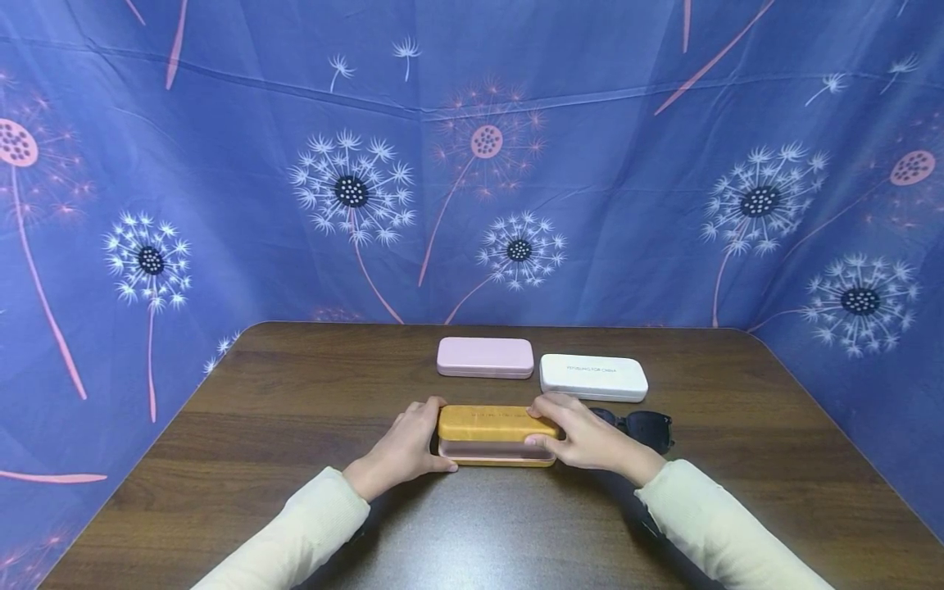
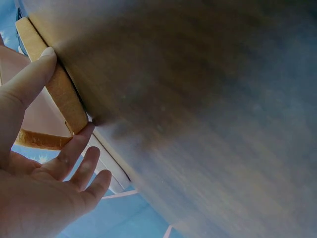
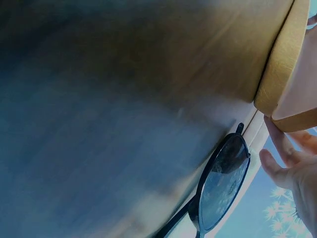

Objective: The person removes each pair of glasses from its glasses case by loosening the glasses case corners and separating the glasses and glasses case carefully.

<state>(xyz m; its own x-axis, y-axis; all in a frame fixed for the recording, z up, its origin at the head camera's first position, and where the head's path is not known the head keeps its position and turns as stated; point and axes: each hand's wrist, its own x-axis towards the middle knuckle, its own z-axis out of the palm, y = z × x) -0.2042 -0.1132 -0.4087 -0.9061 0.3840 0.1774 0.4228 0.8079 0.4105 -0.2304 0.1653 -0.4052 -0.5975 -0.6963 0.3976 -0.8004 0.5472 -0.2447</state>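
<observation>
A yellow glasses case (image 1: 483,424) sits on the table in the head view, its lid raised and the pale pink lining showing along the front. My left hand (image 1: 403,444) holds its left end, thumb on the lower front edge and fingers round the side. At the right end my right hand (image 1: 593,436) grips the lid, thumb at its front edge and fingers over the top. In the left wrist view the left thumb presses the case's yellow base (image 2: 64,91). Black sunglasses (image 1: 649,429) lie just beyond the right hand, partly hidden by it.
A pink glasses case (image 1: 484,357) and a white one with lettering (image 1: 593,378), both closed, lie behind the yellow case. The brown wooden table (image 1: 295,393) ends at a blue dandelion-print cloth (image 1: 627,205) hanging at the back and sides.
</observation>
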